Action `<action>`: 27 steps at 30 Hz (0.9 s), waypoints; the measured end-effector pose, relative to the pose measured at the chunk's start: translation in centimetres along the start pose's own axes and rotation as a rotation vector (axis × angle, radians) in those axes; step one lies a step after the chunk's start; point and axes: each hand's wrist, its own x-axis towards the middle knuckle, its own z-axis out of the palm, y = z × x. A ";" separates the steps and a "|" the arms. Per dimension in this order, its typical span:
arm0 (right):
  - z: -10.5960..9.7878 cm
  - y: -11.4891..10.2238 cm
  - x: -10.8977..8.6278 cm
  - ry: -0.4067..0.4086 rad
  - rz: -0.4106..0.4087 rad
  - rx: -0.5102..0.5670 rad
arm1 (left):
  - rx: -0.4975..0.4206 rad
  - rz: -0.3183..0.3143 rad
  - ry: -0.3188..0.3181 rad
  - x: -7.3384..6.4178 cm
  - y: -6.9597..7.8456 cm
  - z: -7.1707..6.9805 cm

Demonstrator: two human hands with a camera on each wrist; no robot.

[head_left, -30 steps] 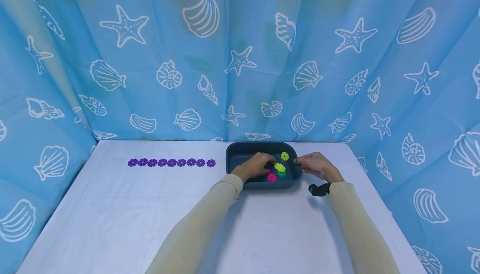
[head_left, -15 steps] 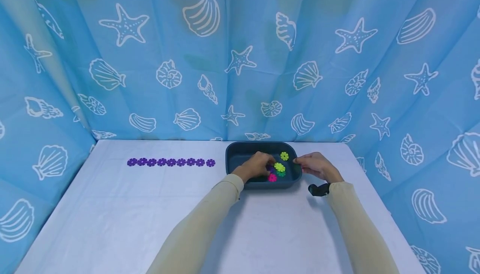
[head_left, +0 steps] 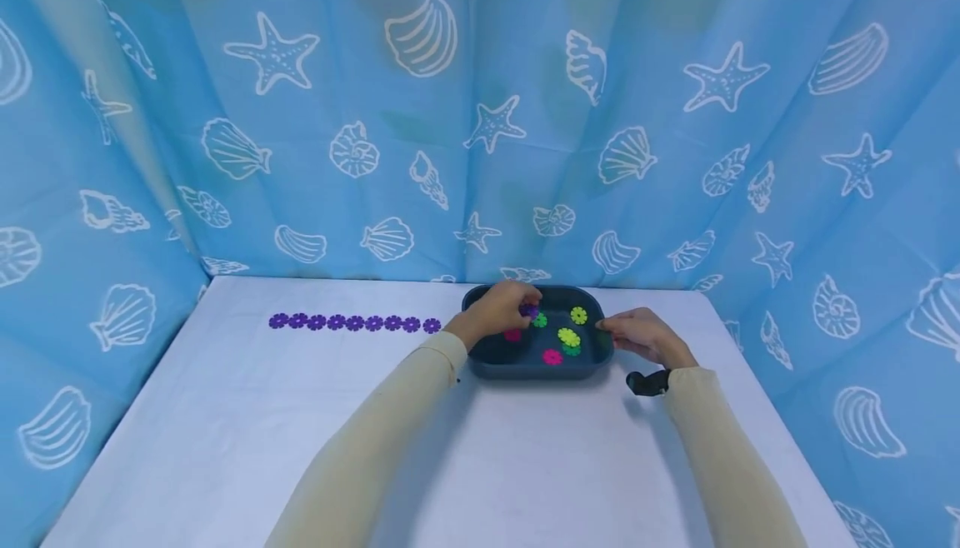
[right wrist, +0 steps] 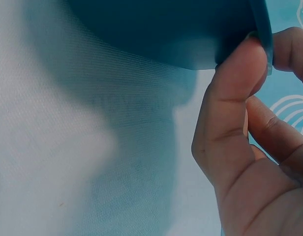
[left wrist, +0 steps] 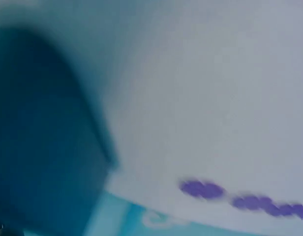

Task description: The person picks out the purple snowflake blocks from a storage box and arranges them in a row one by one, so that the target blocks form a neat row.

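Between the thumb and fingers of my left hand (head_left: 495, 315) is a purple flower-shaped disc (head_left: 529, 312), over the back left part of the dark blue tray (head_left: 540, 371). My right hand (head_left: 643, 338) pinches the tray's right rim, thumb on one side and fingers on the other, as the right wrist view shows up close. Inside the tray lie yellow discs (head_left: 569, 337), green discs (head_left: 540, 321) and pink discs (head_left: 552, 357). The left hand covers part of the tray. The left wrist view is blurred and shows the tray's side but no hand.
A straight row of several purple flower discs (head_left: 355, 323) lies to the left of the tray on the white tablecloth (head_left: 225, 423). A blue shell-patterned curtain (head_left: 450, 132) rises at the table's back and sides. A black wrist device (head_left: 648, 383) sits at the right cuff.
My left hand has moved from the tray's middle toward its back left and lifted a purple disc. Green and pink discs show where it was. The right hand keeps the rim; the head view shifted slightly.
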 end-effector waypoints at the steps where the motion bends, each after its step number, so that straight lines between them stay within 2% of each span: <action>1: 0.0 0.0 0.0 0.002 -0.002 -0.002 | 0.008 0.000 0.008 -0.4 -0.2 -0.7; 6: 0.1 0.1 0.2 -0.005 -0.014 -0.016 | 0.015 -0.042 0.067 -3.0 -2.1 -4.1; 12: 0.2 0.2 0.2 -0.009 -0.010 -0.012 | 0.017 -0.160 0.154 -7.6 -5.6 -7.9; 21: 0.1 0.5 0.3 -0.021 -0.024 -0.002 | 0.032 -0.384 0.219 -16.6 -12.1 -12.8; 27: 0.3 0.3 0.5 -0.023 -0.029 0.009 | 0.041 -0.592 0.244 -23.1 -15.9 -14.6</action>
